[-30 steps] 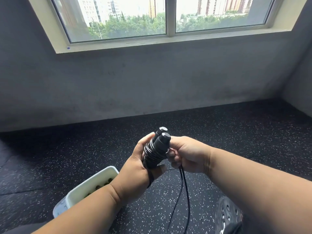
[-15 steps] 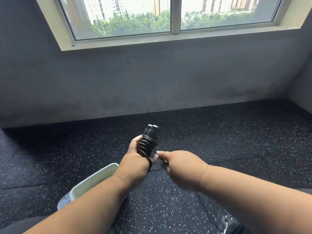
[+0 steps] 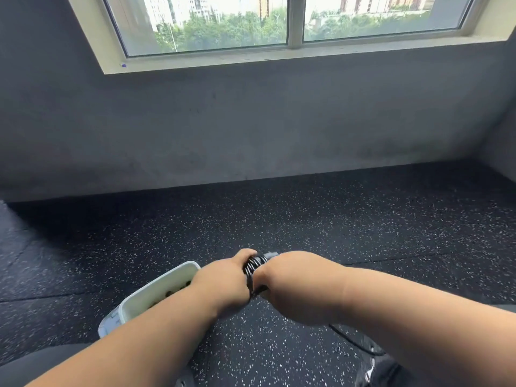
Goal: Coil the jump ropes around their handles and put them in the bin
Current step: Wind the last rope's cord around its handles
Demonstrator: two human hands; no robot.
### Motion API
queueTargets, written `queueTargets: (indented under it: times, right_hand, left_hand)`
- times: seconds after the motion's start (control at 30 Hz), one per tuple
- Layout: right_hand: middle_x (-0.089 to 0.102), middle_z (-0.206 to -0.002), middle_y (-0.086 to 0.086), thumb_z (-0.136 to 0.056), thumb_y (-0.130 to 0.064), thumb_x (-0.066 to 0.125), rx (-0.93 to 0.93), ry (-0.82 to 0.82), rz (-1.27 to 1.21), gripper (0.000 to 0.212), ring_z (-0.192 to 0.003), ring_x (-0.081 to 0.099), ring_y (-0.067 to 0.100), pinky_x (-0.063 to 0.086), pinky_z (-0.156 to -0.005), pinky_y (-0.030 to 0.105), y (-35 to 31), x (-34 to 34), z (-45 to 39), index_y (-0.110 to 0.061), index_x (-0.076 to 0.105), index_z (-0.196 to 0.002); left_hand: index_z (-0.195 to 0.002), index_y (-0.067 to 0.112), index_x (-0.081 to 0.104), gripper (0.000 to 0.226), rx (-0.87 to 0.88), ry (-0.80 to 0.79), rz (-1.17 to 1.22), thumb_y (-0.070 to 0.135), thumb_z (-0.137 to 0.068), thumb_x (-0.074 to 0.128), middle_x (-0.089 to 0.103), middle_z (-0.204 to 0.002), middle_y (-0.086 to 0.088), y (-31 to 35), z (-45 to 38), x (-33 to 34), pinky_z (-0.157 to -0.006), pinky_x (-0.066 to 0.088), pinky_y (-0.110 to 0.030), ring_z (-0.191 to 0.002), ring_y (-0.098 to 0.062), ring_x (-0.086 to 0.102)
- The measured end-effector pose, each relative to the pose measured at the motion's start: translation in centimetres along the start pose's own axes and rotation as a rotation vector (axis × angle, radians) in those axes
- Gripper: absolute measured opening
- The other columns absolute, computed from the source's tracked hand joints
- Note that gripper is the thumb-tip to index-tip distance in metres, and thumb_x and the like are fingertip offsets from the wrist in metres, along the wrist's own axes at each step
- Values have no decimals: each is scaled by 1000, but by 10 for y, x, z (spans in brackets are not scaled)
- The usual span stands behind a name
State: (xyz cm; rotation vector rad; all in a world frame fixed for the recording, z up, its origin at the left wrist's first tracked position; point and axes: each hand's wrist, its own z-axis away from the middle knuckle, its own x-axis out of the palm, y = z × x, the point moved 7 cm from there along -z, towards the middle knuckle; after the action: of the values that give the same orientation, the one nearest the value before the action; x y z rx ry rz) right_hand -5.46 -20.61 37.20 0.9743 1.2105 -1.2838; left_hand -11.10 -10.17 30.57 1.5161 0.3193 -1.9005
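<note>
Dark rubber floor [image 3: 307, 224] flecked with white runs up to a grey wall [image 3: 251, 121], and above the wall a wide window [image 3: 279, 20] looks out on trees and tall buildings. Low in the middle of the view the two hands meet above the floor. The left hand [image 3: 223, 277] is wrapped round the black handles [image 3: 266, 258] of a jump rope, with several turns of rope [image 3: 251, 268] wound tight about them just beside its thumb; only the grey tips of the handles show past the fingers. The right hand [image 3: 293, 277] lies knuckles up close against the bundle, touching it on its right side; its fingers are hidden under the back of the hand, so I cannot tell whether they pinch the rope or only rest there. A loose length of black rope [image 3: 351, 340] trails on the floor below the right forearm, toward a dark shoe [image 3: 377, 370] at the bottom edge. A white bin [image 3: 156, 291] stands on the floor just left of the left hand, partly covered by the left forearm; dark holes show along its inner wall
</note>
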Motion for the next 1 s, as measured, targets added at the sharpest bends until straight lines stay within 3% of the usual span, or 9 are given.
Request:
queueTargets:
  times: [0.1, 0.17, 0.33, 0.43, 0.53, 0.63, 0.73, 0.83, 1.0]
  right_hand:
    - [68, -79, -6, -88, -21, 65, 22, 94, -110, 11, -71, 58, 19, 47, -62, 29, 10, -18, 2, -25, 71, -96]
    - [73, -88, -9, -86, -35, 73, 88, 153, -235, 12, -78, 61, 11, 50, -68, 27, 30, -31, 6, -29, 73, -96]
    - [74, -80, -3, -89, -31, 80, 179, 40, -764, 11, -69, 60, 5, 51, -71, 28, 78, -14, 4, -20, 77, -90]
    - [75, -86, 4, -96, -22, 72, 221, 6, -1063, 9, -76, 63, 12, 52, -76, 34, 98, 4, 5, -16, 76, -92]
    - [64, -81, 8, -95, -20, 68, 228, 2, -1272, 21, -70, 57, 17, 49, -68, 35, 105, 15, 7, 0, 68, -100]
    - [57, -74, 7, -100, -28, 64, 267, -43, -1549, 19, -65, 54, 18, 48, -66, 34, 91, 29, 3, -10, 69, -98]
    - [58, -71, 6, -107, -27, 53, 342, 39, -1562, 23, -61, 57, 18, 52, -63, 33, 69, 37, -5, -15, 69, -95]
    - [62, -66, 8, -110, -28, 48, 436, 195, -1524, 27, -56, 58, 20, 51, -57, 31, 52, 36, -8, -10, 61, -93]
    - [71, -74, 4, -107, -32, 44, 444, 279, -901, 24, -67, 67, 20, 52, -68, 41, 38, 14, -4, -20, 53, -88]
  left_hand:
    - [-120, 32, 59, 28, 137, -109, -115, 39, -93, 57, 74, -112, -3, 29, 13, 7, -78, 54, -35, -106, -31, 70]
    - [-100, 29, 60, 14, 234, -158, -129, 34, -88, 65, 74, -105, -1, 40, 18, 11, -79, 57, -36, -100, -30, 70]
    - [-130, 45, 52, 59, 404, -205, 160, 33, -80, 80, 74, -108, 13, 54, 29, -1, -84, 58, -30, -99, -14, 71]
    - [-121, 40, 60, 52, 425, -180, 468, 26, -78, 86, 75, -109, 14, 56, 31, -16, -92, 59, -37, -104, -13, 72]
    - [-111, 32, 66, 42, 394, -40, 687, 20, -77, 88, 75, -101, 7, 47, 24, -40, -89, 59, -43, -92, -14, 72]
    - [-104, 22, 65, 34, 338, 78, 860, 22, -79, 88, 70, -89, -2, 30, 9, -53, -76, 53, -47, -81, -11, 61]
    - [-106, 18, 62, 42, 193, 205, 1004, 27, -77, 91, 71, -85, 7, 4, -5, -49, -77, 51, -42, -80, -10, 63]
    - [-114, 28, 60, 50, 119, 249, 1057, 31, -74, 91, 76, -97, 2, -8, -12, -42, -90, 57, -54, -93, -21, 72]
    - [-117, 23, 60, 48, 8, 353, 1238, 21, -79, 90, 75, -97, 2, -9, -12, -38, -87, 55, -35, -91, -15, 69]
